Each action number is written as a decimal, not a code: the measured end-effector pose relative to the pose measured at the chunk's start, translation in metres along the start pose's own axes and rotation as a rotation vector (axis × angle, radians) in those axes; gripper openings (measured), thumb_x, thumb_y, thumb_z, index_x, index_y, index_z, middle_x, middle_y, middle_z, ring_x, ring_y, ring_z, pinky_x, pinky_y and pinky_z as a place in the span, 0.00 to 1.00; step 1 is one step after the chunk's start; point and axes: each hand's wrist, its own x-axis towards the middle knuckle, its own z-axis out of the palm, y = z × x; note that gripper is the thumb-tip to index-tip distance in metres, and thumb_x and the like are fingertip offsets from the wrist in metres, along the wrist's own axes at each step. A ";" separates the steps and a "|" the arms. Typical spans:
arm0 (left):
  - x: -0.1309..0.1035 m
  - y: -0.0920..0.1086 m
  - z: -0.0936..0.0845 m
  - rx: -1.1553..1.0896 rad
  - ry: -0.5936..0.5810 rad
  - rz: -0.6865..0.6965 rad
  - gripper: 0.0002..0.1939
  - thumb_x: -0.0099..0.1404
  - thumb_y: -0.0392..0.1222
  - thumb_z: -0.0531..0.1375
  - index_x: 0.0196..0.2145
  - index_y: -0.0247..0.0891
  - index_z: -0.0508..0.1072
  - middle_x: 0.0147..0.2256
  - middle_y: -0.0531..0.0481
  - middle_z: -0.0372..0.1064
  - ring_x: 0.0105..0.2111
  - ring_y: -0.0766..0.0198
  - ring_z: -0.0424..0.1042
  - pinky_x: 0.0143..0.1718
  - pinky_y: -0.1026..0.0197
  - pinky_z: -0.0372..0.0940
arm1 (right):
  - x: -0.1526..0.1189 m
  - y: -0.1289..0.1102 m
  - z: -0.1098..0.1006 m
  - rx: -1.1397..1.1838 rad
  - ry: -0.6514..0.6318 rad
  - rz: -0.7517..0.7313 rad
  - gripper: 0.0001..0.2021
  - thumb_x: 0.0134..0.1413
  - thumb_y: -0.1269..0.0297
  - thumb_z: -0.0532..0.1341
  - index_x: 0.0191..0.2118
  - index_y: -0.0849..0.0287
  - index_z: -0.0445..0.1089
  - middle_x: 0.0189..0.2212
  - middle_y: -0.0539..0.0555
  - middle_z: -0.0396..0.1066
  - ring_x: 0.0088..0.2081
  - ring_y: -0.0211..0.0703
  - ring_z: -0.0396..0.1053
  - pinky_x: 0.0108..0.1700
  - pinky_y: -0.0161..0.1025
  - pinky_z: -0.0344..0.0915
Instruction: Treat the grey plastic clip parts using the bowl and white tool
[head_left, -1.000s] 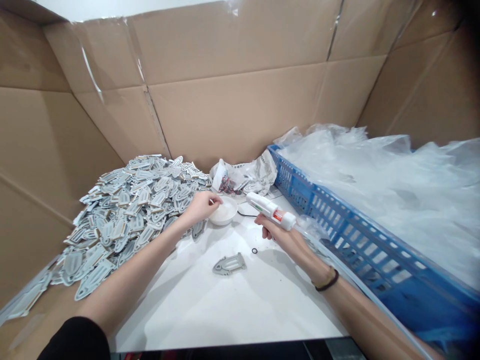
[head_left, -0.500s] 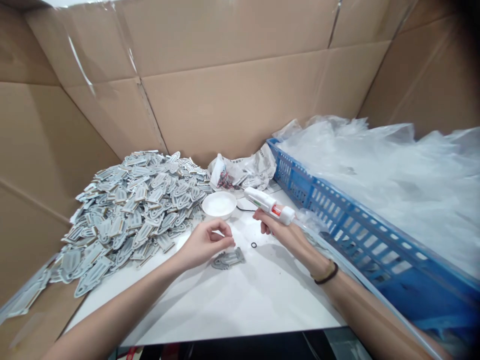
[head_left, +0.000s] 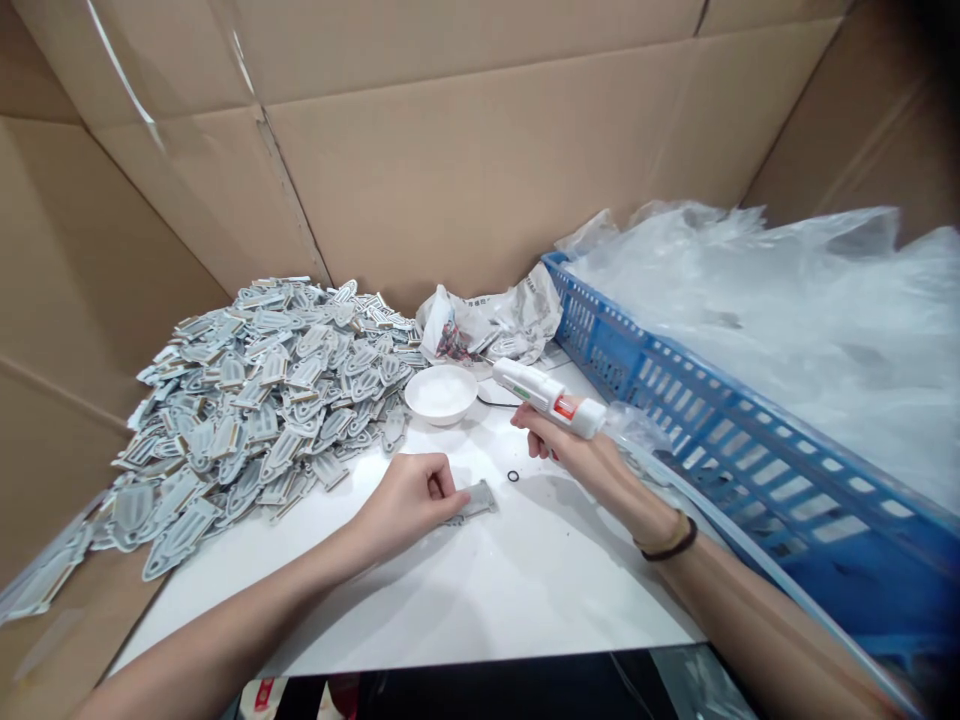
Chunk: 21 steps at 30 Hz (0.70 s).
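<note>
My left hand [head_left: 420, 492] is closed at the middle of the white table, its thumb and fingertips against the near end of a grey flat part [head_left: 480, 499] lying there. Whether the fingers pinch the part or something small on it is hidden. My right hand [head_left: 559, 440] is wrapped under a white pen-like tool [head_left: 549, 397] with a red section and a clear tube at its rear. The tool's thin tip points to the upper left, above the table. A small black ring [head_left: 513, 476] lies between the hands.
A big heap of grey parts [head_left: 277, 390] covers the left side. Behind my hands stand a white bowl [head_left: 441, 393] and a crumpled printed bag [head_left: 517, 315]. A blue crate [head_left: 675, 400] of clear plastic bags [head_left: 780, 320] lines the right. Cardboard walls [head_left: 465, 180] enclose the table.
My left hand has lowered onto the grey part and covers more of it. My right hand still holds the tool, little moved. The view has tilted down slightly.
</note>
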 end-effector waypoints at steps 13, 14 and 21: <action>-0.001 0.003 -0.002 0.271 -0.091 0.240 0.10 0.61 0.44 0.64 0.39 0.39 0.71 0.40 0.46 0.71 0.42 0.55 0.70 0.42 0.58 0.62 | -0.001 0.000 0.000 -0.025 -0.007 0.015 0.15 0.50 0.53 0.63 0.22 0.59 0.69 0.15 0.50 0.67 0.20 0.37 0.64 0.23 0.34 0.56; -0.002 0.002 -0.002 0.231 -0.089 0.240 0.07 0.62 0.43 0.62 0.37 0.39 0.71 0.39 0.47 0.72 0.40 0.56 0.70 0.41 0.59 0.62 | -0.001 -0.001 0.000 -0.024 -0.008 0.014 0.15 0.50 0.53 0.63 0.22 0.59 0.69 0.15 0.50 0.67 0.20 0.37 0.64 0.23 0.34 0.56; 0.001 0.000 0.003 -0.578 -0.058 -0.020 0.17 0.65 0.55 0.61 0.39 0.42 0.59 0.35 0.49 0.74 0.31 0.60 0.76 0.32 0.59 0.68 | -0.002 -0.005 0.001 0.017 -0.009 0.036 0.14 0.47 0.51 0.63 0.27 0.59 0.72 0.15 0.49 0.67 0.19 0.36 0.63 0.22 0.33 0.55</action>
